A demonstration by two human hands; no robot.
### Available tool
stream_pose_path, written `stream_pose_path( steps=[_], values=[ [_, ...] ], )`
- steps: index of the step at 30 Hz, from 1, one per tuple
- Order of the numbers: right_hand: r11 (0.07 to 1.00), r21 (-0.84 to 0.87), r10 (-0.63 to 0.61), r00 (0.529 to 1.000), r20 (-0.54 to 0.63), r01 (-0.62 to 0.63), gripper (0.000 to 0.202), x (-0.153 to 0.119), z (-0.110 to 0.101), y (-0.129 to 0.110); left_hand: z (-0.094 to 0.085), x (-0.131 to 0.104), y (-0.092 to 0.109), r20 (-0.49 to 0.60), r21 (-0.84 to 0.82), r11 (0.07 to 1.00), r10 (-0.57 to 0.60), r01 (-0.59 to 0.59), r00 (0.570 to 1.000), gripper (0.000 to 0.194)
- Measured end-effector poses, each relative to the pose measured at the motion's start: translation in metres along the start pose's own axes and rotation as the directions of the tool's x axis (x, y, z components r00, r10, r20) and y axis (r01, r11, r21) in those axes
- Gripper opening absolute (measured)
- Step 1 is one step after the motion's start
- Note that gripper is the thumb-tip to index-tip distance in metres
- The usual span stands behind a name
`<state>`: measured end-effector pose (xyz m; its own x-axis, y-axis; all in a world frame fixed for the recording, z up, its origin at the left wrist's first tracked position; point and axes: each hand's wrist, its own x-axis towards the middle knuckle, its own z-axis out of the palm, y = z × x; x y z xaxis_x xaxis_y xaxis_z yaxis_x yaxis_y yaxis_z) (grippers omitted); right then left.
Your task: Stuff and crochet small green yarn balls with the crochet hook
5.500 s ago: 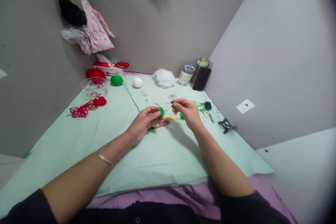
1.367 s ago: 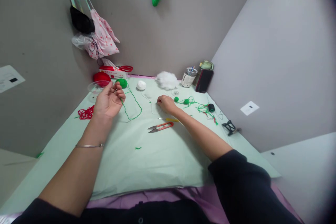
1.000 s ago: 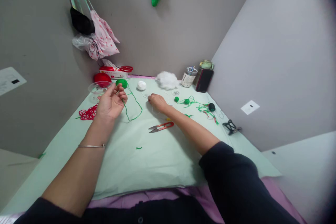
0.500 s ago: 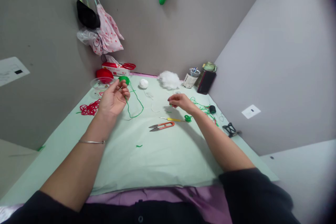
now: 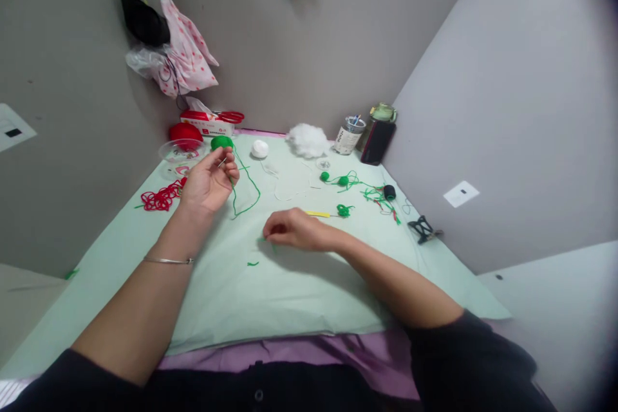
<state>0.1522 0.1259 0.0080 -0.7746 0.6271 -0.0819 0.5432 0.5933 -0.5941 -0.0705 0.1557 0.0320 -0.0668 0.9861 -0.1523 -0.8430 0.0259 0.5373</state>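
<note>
My left hand is raised palm-up, its thumb and fingertips pinched on a thin metal needle. Green yarn loops beside those fingers, near a green yarn ball. Low over the cloth, my right hand pinches short green yarn bits at its fingertips. A small green yarn scrap lies just in front of it. Behind this hand sits a yellow-handled crochet hook, partly covered, with a small green crocheted piece at its right end. The thread snips are hidden.
Red yarn, a clear plastic bowl and a tissue box stand left. White stuffing and a white yarn ball lie at the back. A can, a phone and tangled green threads are right.
My right hand has moved left and nearer, now covering where the orange-handled snips lay. Two small green balls it had hidden now show behind. My left hand has stayed nearly still.
</note>
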Motion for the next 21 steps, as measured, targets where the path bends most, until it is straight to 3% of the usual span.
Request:
stream_pose_path(
  steps=[2,4,5,8,11,15,18,21],
  values=[
    [0.995,-0.017,-0.101,0.993,0.061,0.103,0.010,-0.003,0.019,-0.020,0.002,-0.001,-0.003,0.001,0.013,1.000,-0.007,0.007,1.000,0.028],
    [0.930,-0.232,-0.257,0.956,0.138,0.284,0.011,-0.006,0.037,-0.033,0.003,-0.002,-0.006,0.003,0.025,1.000,-0.017,0.017,1.000,0.028],
    [0.880,-0.352,-0.278,0.947,0.164,0.319,0.013,-0.007,0.045,-0.037,0.003,-0.002,-0.008,0.005,0.031,0.999,-0.024,0.024,1.000,0.028],
    [0.732,-0.576,-0.317,0.930,0.185,0.364,0.021,-0.009,0.060,-0.041,0.002,-0.003,-0.013,0.017,0.050,0.998,-0.050,0.049,0.999,0.025],
    [0.736,-0.591,-0.289,0.943,0.166,0.329,0.020,-0.008,0.060,-0.038,0.002,-0.004,-0.018,0.032,0.069,0.995,-0.073,0.070,0.997,0.021],
    [0.842,-0.505,-0.159,0.981,0.109,0.193,0.010,-0.012,0.036,-0.024,0.005,-0.006,-0.021,0.030,0.085,0.993,-0.082,0.079,0.996,0.018],
    [0.835,-0.550,-0.009,0.998,-0.065,-0.028,0.014,-0.031,0.001,0.000,0.007,-0.008,-0.022,0.024,0.092,0.993,-0.082,0.079,0.996,0.017],
    [0.745,-0.581,0.167,0.935,-0.313,-0.328,0.027,-0.060,-0.043,0.031,0.008,-0.010,-0.025,0.028,0.094,0.992,-0.089,0.086,0.996,0.011]
  ],
)
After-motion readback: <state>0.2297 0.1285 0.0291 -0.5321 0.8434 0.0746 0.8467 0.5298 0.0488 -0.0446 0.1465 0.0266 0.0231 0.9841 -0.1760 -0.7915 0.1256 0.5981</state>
